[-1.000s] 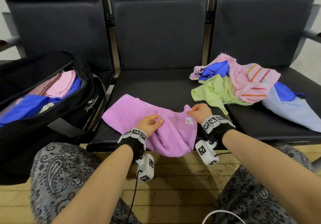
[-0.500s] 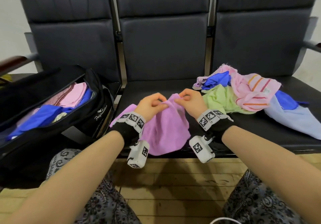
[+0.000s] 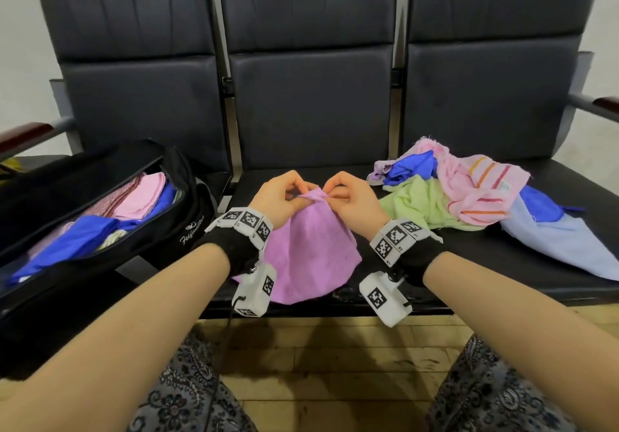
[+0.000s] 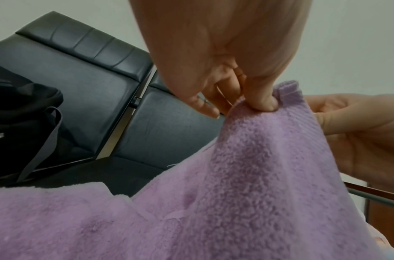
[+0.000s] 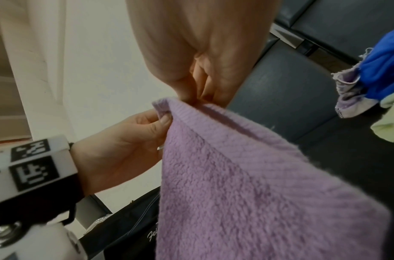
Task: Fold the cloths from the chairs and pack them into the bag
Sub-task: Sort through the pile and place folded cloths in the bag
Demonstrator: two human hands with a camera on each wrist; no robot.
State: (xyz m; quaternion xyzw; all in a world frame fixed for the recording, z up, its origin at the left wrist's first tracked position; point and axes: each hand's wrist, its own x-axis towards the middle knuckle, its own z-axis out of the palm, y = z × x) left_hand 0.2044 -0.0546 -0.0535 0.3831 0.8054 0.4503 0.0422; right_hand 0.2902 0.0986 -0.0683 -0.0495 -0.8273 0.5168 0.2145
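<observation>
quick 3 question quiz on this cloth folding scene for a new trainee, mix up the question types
1. True or false: both hands pinch the purple towel at its raised top edge.
2. Multiple choice: the open black bag sits on (a) the floor, (b) the left chair seat, (c) the right chair seat.
3. Fill in: the unfolded pile lies on the ____ chair seat.

Key:
1. True; the left hand and right hand meet there.
2. b
3. right

Black wristbands (image 3: 234,250) — white tagged blocks (image 3: 256,289)
</observation>
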